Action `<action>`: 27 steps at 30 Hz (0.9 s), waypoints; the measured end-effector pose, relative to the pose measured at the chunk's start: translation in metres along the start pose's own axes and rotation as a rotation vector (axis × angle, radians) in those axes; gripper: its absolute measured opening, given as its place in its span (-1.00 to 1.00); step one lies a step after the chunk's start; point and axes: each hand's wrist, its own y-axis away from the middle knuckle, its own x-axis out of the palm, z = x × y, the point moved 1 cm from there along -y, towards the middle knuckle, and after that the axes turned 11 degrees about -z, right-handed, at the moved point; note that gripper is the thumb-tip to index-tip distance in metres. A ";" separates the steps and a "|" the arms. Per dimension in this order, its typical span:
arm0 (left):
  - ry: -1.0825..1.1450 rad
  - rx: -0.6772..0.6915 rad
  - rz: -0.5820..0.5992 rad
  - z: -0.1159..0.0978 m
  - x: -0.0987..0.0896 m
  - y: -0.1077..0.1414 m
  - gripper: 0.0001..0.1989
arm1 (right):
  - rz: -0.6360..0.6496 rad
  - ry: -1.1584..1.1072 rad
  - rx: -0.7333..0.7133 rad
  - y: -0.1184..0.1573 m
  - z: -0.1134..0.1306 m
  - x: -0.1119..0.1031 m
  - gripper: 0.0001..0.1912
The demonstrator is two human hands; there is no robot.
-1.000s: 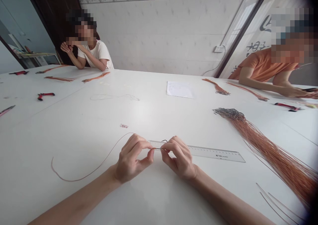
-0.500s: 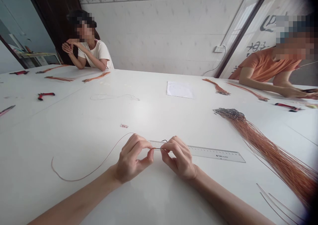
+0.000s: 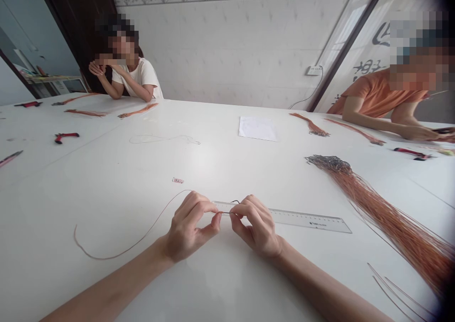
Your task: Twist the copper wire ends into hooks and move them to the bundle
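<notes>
Both hands (image 3: 223, 225) are closed at the fingertips, pinching a thin wire (image 3: 226, 212) between them.

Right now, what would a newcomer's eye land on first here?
Probably the big copper-coloured wire bundle with its dark tangled end, sprawling across the table's right side. Next, the left hand and right hand, pinching a thin wire at the near centre, by the clear ruler.
</notes>
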 end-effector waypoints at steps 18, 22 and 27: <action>-0.022 -0.019 0.003 0.000 0.001 0.001 -0.85 | 0.007 -0.001 0.023 -0.001 0.000 0.000 -0.81; -0.011 -0.021 0.001 0.000 0.001 0.001 -0.85 | 0.012 0.003 0.021 -0.001 0.001 -0.001 -0.81; -0.012 -0.024 0.009 0.001 0.001 0.001 -0.84 | 0.024 -0.001 0.021 -0.001 0.000 0.000 -0.82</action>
